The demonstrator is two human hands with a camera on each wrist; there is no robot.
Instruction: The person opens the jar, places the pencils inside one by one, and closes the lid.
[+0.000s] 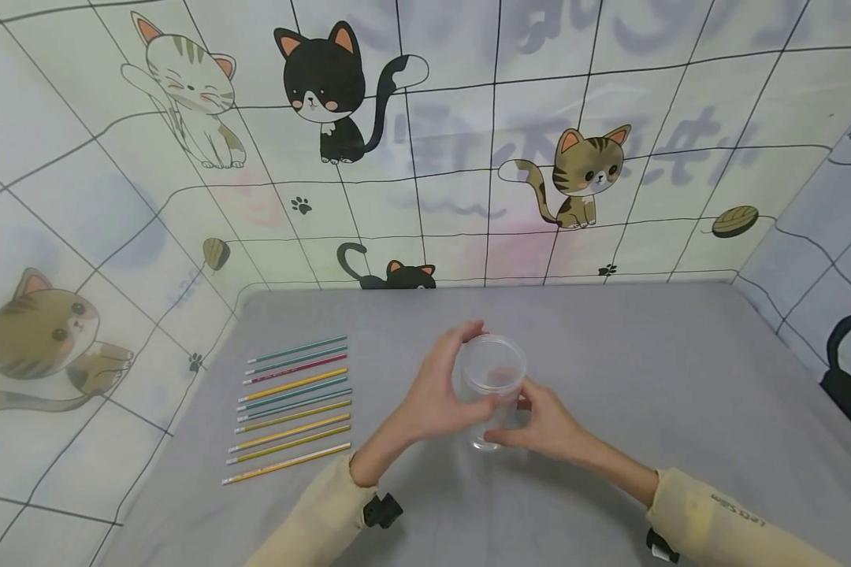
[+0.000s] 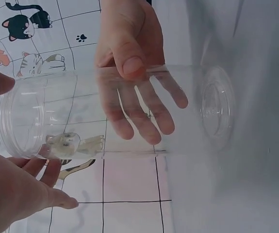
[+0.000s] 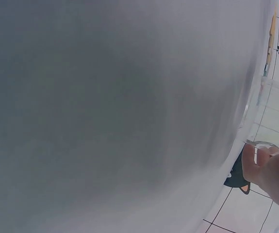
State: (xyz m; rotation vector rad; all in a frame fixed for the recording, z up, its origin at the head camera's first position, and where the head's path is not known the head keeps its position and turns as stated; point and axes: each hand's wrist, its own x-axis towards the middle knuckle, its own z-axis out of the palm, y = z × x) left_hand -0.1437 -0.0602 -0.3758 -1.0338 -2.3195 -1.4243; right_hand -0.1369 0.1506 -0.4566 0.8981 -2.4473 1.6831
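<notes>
A clear plastic jar stands upright between both hands near the middle of the table. My left hand grips it near the top, thumb on the near side and fingers reaching round the far left. Lower down on the right, my right hand holds the jar with the thumb in front and fingers behind. In the left wrist view the ridged rim of the jar lies by the left hand, and the right hand's fingers show through the wall. I cannot tell whether the base touches the table.
Left of the hands, several pencils in teal, red and yellow lie in a near-parallel column on the grey tablecloth. A cat-patterned curtain surrounds the table at the back and sides.
</notes>
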